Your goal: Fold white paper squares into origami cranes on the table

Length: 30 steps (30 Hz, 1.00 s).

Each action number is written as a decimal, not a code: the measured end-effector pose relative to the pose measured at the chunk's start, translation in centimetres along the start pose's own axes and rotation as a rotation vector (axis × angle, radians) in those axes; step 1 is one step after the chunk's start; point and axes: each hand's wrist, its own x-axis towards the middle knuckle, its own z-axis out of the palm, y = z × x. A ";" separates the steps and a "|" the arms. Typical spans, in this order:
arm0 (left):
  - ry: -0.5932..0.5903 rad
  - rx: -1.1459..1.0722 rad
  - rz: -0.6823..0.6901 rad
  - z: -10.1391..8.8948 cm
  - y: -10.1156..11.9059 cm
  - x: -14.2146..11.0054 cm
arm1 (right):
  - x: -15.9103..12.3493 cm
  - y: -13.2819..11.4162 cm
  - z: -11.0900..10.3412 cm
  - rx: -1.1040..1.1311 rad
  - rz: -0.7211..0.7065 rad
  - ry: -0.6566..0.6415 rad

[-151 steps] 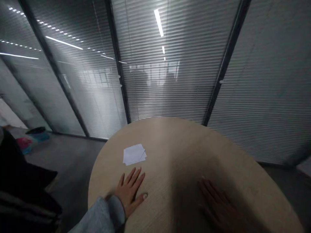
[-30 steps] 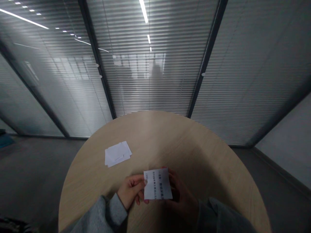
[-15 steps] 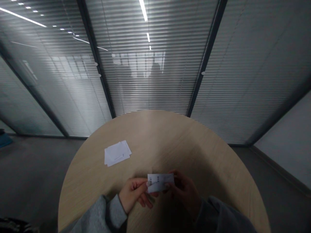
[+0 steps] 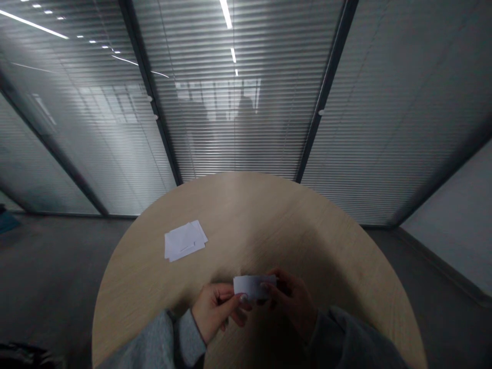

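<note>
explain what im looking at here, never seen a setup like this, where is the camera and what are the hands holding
There is no machine here: these are a person's two bare hands, seen by one camera worn on the head, looking forward and down. The left hand and the shadowed right hand together hold a small piece of white paper, perhaps folded, over a round-edged wood-grain table. Farther off and to the left, some overlapping white paper sheets lie on the table. Beyond it stand framed glass panels with slatted blinds.
</note>
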 end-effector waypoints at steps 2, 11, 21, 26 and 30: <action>-0.002 0.004 -0.007 0.0 0.0 0.0 | 0.0 0.0 0.0 0.001 -0.006 -0.001; 0.000 0.004 -0.021 -0.1 0.0 0.1 | 0.0 -0.1 0.1 0.009 0.018 0.022; 0.006 -0.019 -0.004 0.0 -0.1 0.1 | 0.2 0.7 0.3 0.016 -0.002 0.028; 0.016 -0.081 0.024 0.1 -0.1 0.1 | 0.2 0.0 0.3 0.014 0.028 0.022; 0.021 -0.066 0.012 0.1 -0.2 0.1 | 0.1 -0.3 0.3 0.017 0.032 0.017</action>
